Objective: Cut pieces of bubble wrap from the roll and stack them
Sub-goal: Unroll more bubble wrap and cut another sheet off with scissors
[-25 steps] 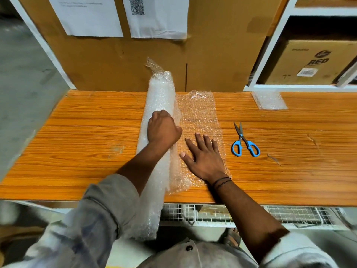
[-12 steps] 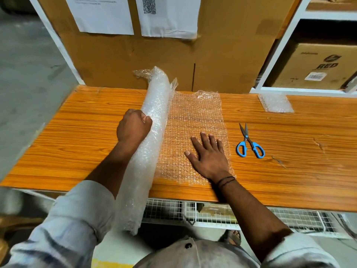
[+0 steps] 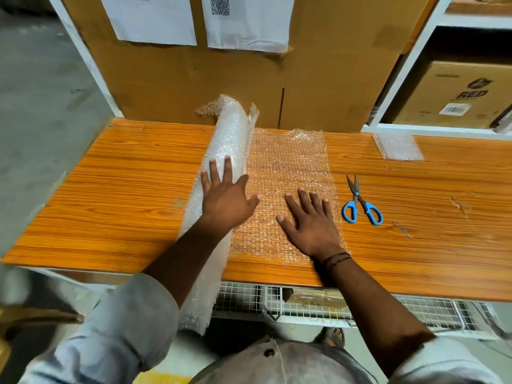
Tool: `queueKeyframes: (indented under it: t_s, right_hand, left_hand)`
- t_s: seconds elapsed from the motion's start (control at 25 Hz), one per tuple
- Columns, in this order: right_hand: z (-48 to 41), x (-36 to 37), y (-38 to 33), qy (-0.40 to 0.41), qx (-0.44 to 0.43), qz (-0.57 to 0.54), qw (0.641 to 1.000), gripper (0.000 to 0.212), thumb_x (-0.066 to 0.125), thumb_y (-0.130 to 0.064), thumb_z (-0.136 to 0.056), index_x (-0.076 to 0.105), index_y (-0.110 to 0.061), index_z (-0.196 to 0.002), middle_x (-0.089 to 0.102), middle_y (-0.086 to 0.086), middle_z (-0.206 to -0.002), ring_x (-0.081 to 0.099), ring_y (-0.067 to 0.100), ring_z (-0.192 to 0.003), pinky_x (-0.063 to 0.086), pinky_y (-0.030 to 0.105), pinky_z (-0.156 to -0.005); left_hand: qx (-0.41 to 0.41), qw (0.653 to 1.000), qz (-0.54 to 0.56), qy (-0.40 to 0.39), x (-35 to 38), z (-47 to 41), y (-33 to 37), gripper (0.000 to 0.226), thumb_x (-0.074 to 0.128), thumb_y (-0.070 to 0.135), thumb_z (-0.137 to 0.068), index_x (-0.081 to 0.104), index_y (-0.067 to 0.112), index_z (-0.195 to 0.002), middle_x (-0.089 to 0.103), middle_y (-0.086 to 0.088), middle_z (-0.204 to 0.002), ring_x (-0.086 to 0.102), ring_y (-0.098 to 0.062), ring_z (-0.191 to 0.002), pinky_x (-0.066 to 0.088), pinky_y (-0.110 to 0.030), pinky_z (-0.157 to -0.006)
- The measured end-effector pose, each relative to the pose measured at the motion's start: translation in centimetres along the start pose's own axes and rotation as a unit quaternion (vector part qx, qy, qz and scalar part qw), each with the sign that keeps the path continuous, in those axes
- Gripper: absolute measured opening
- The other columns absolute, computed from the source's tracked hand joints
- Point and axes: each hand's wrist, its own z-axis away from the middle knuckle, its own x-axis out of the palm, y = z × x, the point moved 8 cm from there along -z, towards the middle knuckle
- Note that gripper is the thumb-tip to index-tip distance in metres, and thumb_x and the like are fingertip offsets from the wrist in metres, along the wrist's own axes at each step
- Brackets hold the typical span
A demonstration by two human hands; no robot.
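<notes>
Both hands lie flat — left hand (image 3: 224, 199) steadying the roll (image 3: 221, 173), right hand (image 3: 311, 220) pinning the unrolled sheet (image 3: 288, 162) — likely readying a cut with the scissors (image 3: 361, 205).

You can read only "RED" on the cardboard box (image 3: 443, 79) shelved to your right, above its barcode label (image 3: 457, 108); the taped sheet (image 3: 249, 29) bears a QR code (image 3: 220, 5), its print illegible.
</notes>
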Motion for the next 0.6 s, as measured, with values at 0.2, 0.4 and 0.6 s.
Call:
queueKeyframes:
  t_s: [0.2,0.4,0.6]
  right_hand:
    - [0.1,-0.4,0.7,0.001,0.003,-0.001,1.000,0.073,0.020,-0.076,-0.100,0.014,-0.041,-0.164,0.002,-0.003,-0.175,-0.006,0.027,-0.161,-0.006,0.051,-0.128]
    - [0.1,-0.2,0.7,-0.001,0.000,0.004,1.000,0.074,0.019,-0.076,-0.100,0.013,-0.040,-0.165,0.002,-0.002,-0.175,-0.006,0.027,-0.161,-0.005,0.052,-0.128]
    - [0.1,-0.5,0.3,-0.008,0.005,-0.006,1.000,0.076,0.023,-0.075,-0.100,0.016,-0.035,-0.165,0.005,0.003,-0.175,-0.004,0.030,-0.161,-0.004,0.054,-0.128]
  left_hand:
    - [-0.037,0.998,0.053,-0.009,2.4,-0.4,-5.6,0.081,0.046,0.073,-0.095,0.016,0.040,-0.162,-0.021,-0.007,-0.170,-0.005,-0.047,-0.156,0.011,-0.061,-0.124]
    - [-0.036,0.995,0.090,-0.027,2.4,-0.2,-7.3,0.083,0.050,0.072,-0.094,0.012,0.044,-0.162,-0.019,-0.006,-0.171,-0.002,-0.047,-0.156,0.015,-0.061,-0.123]
    - [-0.005,0.998,0.016,0.062,-0.2,0.3,-2.2,0.079,0.049,0.062,-0.097,0.019,0.030,-0.162,-0.021,-0.015,-0.169,-0.017,-0.047,-0.154,-0.011,-0.060,-0.122]
